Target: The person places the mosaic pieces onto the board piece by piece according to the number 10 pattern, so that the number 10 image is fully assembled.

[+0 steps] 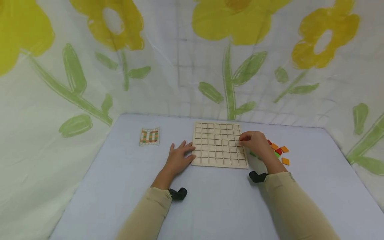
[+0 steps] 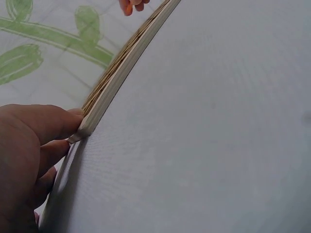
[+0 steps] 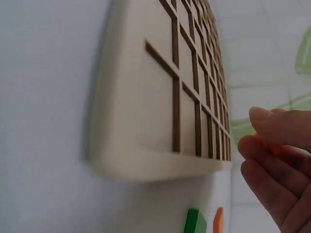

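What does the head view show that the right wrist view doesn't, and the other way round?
Only the head view shows the patterned card, left hand and red pieces. Only the right wrist view clearly shows the orange piece pinched in the right hand. Both show that hand, the wooden grid board, a green piece and a loose orange piece.

White sheet backdrop (image 1: 162,96), creased, behind and to both sides of the table; large yellow flowers (image 1: 207,23), green stems and leaves (image 1: 249,68). Flat, pale bluish-white table (image 1: 210,206), straight far edge.
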Available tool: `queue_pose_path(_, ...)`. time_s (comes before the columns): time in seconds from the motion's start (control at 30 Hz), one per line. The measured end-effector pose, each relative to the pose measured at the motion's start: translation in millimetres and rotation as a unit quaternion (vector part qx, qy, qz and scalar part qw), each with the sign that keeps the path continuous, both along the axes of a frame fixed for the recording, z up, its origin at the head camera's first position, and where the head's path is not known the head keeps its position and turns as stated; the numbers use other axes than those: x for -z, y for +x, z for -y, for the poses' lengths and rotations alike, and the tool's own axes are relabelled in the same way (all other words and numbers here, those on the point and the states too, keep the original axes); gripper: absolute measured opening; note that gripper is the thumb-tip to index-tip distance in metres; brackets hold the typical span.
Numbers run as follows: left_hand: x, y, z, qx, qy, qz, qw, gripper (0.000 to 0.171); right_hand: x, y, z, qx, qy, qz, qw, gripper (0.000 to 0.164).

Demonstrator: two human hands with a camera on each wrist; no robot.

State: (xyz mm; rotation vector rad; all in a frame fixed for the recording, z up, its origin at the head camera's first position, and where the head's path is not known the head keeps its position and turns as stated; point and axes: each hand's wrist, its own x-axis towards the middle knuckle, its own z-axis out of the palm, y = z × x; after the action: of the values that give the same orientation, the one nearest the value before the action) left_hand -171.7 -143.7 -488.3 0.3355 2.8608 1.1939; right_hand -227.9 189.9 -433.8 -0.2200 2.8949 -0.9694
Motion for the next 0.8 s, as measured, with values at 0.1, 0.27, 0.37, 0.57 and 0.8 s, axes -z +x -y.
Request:
queue_pose_path(0.1, 0.7, -0.2, 1.0, -0.003, 0.002, -0.001, 1.0000, 0.038, -2.9, -15.4, 8.2, -0.020, 0.002, 0.026, 0.999, 0.017)
queue_pose_path(0.27, 2.0, 1.3, 0.0, -0.001, 0.009, 0.001, 1.0000, 0.037, -2.2, -32.7, 20.6, -0.047, 0.029, 0.023, 0.998, 0.016)
queue_pose_path(0.37, 2.1, 3.1, -0.8, -0.004, 0.012, 0.002, 0.9999, 0.037, -2.9, -40.2, 30.1, -0.052, 0.038, 0.004, 0.998, 0.014)
queue_pose_path(0.57, 4.5, 6.4, -2.3, -0.007, 0.006, 0.007, 0.9999, 0.036, 4.0, -53.5, 47.8, -0.062, 0.031, -0.008, 0.998, 0.015)
queue_pose_path(0.8, 2.0, 4.5, -1.6, -0.009, 0.005, 0.000, 1.0000, 0.037, 10.7, -60.3, 55.8, -0.062, 0.036, -0.001, 0.997, 0.007)
